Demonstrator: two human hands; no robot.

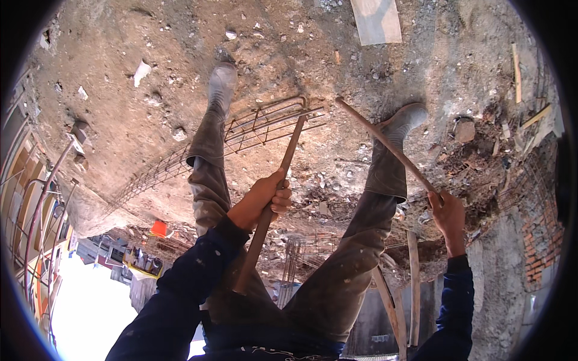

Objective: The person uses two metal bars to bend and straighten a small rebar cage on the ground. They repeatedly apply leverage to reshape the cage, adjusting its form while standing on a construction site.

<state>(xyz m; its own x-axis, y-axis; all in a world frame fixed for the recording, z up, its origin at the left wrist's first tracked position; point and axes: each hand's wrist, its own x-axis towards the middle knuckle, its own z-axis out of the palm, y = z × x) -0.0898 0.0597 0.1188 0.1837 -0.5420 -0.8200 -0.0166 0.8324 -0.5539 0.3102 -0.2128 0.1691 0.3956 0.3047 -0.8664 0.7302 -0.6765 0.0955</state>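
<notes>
Left hand [260, 202]: closed round bar [291, 147], tip at cage [248, 133]; could slip if twisted. Right hand [447, 217]: closed round rod [388, 144], right of cage.

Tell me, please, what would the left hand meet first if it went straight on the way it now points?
Probably the long, thin brown bar in the right hand, near its far end; depth is unclear, so the left hand might pass above it.

Rebar cage [269, 125] from centre to lower left — partly behind the left leg [208, 144], left hand [265, 200] on a bar [290, 147] mid-frame, right hand [447, 216] on a rod [390, 145] at right, bricks [539, 248] far right
</notes>
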